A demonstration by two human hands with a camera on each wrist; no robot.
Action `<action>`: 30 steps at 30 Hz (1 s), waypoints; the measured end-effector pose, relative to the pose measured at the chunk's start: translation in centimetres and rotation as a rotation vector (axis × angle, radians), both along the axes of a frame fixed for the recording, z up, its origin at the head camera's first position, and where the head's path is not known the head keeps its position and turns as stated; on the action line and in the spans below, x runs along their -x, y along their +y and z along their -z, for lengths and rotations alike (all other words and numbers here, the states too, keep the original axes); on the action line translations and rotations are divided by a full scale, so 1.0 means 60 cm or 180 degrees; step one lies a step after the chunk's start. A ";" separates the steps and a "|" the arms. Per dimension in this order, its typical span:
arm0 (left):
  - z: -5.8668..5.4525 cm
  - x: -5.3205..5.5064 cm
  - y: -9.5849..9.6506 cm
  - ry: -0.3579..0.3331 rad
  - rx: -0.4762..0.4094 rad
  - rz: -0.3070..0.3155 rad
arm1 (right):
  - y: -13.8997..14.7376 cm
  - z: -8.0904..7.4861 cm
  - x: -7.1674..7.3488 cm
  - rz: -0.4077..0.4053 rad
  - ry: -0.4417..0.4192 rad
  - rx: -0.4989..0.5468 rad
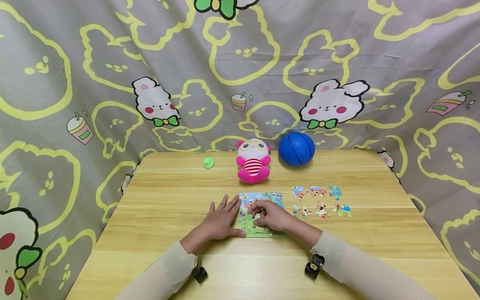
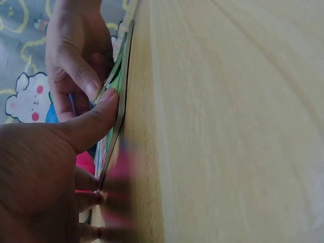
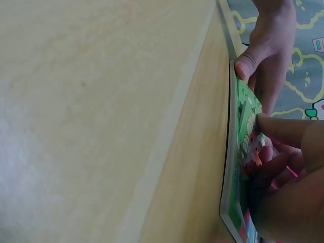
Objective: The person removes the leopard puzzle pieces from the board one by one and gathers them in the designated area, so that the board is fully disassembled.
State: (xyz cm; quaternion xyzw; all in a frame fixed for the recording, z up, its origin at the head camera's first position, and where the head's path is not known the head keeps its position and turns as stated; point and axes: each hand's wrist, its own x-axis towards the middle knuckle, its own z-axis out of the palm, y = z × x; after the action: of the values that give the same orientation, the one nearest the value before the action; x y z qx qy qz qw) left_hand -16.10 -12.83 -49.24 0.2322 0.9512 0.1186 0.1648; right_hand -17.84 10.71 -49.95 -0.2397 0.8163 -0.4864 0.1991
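A colourful jigsaw board (image 1: 245, 231) lies flat on the wooden table, in front of a pink panda plush. My left hand (image 1: 219, 220) is spread at its left side, the thumb resting on the lower left corner and the fingertips at the left edge. Over the middle of the board, my right hand (image 1: 271, 214) has curled fingers and pinches a puzzle piece (image 3: 251, 144). That piece shows green and orange print in the right wrist view and is tilted up from the board. The right hand hides much of the board's picture.
Several loose puzzle pieces (image 1: 321, 208) lie in two rows right of the board. Behind stand the panda plush (image 1: 253, 161), a blue ball (image 1: 296, 149) and a small green toy (image 1: 208, 162). A patterned curtain (image 1: 262, 50) hangs along the table's back edge.
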 end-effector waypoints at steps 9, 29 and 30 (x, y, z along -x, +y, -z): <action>0.002 0.000 0.000 0.0034 0.0003 0.0022 | 0.003 0.001 0.004 0.0007 -0.0058 0.0125; -0.001 -0.001 0.000 0.0055 -0.0001 0.0044 | 0.006 0.002 0.015 -0.0126 -0.0005 -0.0085; 0.000 -0.001 -0.001 0.0061 -0.0008 0.0049 | 0.005 0.001 0.015 -0.0142 0.0020 -0.0116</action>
State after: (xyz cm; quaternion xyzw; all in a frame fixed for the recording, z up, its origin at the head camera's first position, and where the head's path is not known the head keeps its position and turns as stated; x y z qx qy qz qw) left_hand -16.02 -12.86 -49.23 0.2409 0.9508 0.1164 0.1563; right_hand -18.76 11.02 -50.00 -0.2557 0.8201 -0.4660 0.2116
